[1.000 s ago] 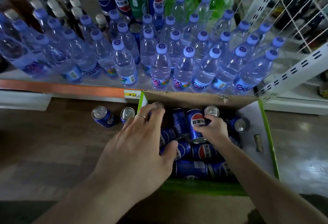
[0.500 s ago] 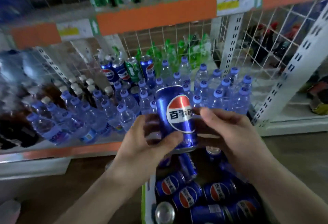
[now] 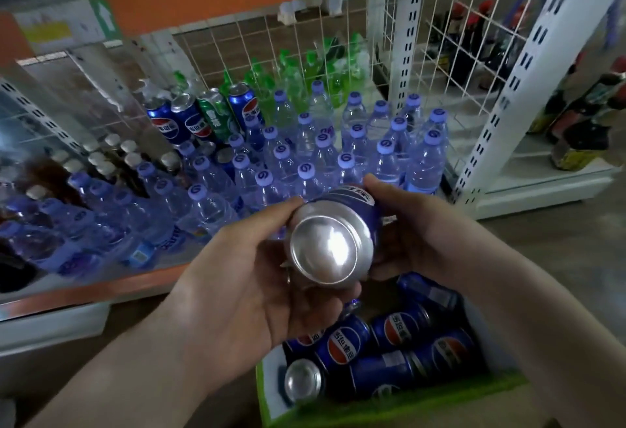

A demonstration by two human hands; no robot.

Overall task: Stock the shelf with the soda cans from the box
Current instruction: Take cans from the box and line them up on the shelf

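Tipped since half a second earlier, the soda can lay with its long axis toward the shelf at 12 o'clock. Left hand gripped it at 8; right hand at 3.

Counts, approx where things overlap:

- Hands: 2, left hand & right hand, both on 1 held can.
- Box: 1. Blue cans in box: 6 clearly seen, maybe more hidden under hands.
- Shelf, back row: 3 blue cans on shelf + 1 green can = 4 cans.
- Water bottles w/ purple caps: approx 35; left ones blurred, can't count exactly.
- Green bottles at back: approx 8, blurred.
- Dark bottles w/ pale caps, left: approx 8.
- Dark bottles in next bay, right: 5+, unclear.
- Price tags on upper rail: 2 visible.
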